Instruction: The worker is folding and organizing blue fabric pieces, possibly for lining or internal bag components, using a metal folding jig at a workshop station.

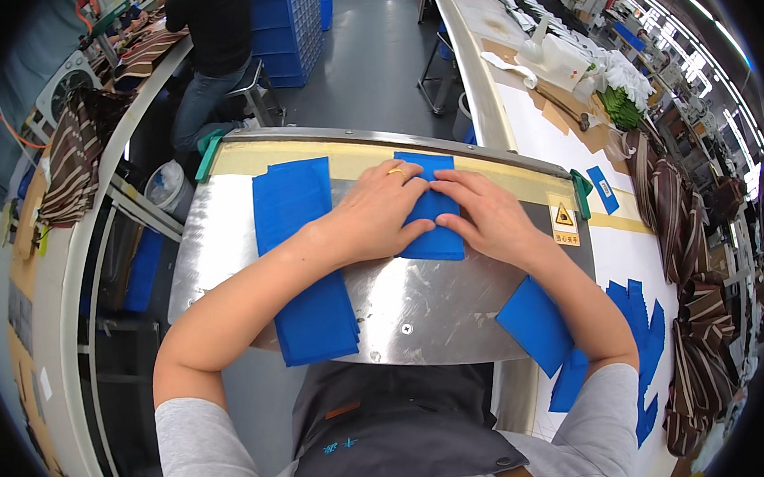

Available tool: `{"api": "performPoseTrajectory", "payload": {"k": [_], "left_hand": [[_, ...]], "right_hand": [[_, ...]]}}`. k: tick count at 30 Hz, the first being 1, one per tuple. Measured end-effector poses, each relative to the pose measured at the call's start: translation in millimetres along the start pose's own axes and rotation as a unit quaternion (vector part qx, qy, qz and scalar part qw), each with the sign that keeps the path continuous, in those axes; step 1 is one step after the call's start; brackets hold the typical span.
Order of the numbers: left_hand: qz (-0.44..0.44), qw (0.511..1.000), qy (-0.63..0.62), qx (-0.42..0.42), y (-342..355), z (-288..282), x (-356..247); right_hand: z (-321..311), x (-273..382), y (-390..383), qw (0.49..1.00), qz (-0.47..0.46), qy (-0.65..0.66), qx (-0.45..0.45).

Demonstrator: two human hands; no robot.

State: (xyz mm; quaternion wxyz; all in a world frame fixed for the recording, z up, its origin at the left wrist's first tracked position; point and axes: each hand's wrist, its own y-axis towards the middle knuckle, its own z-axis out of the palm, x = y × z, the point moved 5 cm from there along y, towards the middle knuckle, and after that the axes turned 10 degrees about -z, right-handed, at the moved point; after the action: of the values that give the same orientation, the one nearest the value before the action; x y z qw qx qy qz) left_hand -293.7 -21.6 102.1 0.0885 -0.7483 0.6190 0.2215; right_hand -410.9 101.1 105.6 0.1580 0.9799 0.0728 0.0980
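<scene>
A narrow blue fabric piece (434, 240) lies lengthwise near the far edge of the metal work plate (394, 303). My left hand (380, 208) comes over it from the left, a ring on one finger. Its bent fingers and thumb grip the cloth. From the right, my right hand (484, 209) holds the same piece, thumb and fingertips close to those of the left. A crease runs between the two hands. The fingertips partly hide the cloth. Under my left forearm lies a longer stack of blue fabric strips (298, 195).
Another blue fabric piece (535, 324) overhangs the plate's right edge. More blue pieces (641, 311) lie on the white side table (612, 252) beside striped brown cloth (704, 368). Green clamps (581, 193) sit at the plate's corners. A person (212, 40) sits at the far left.
</scene>
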Motion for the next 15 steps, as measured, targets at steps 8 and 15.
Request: {"api": "performPoseTrajectory", "payload": {"k": [8, 15], "left_hand": [[0.021, 0.996, 0.055, -0.070, 2, 7, 22], [0.013, 0.993, 0.094, -0.073, 1, 7, 16]], "right_hand": [[4, -7, -7, 0.995, 0.030, -0.093, -0.010], [4, -10, -16, 0.994, 0.056, -0.092, -0.024]]}}
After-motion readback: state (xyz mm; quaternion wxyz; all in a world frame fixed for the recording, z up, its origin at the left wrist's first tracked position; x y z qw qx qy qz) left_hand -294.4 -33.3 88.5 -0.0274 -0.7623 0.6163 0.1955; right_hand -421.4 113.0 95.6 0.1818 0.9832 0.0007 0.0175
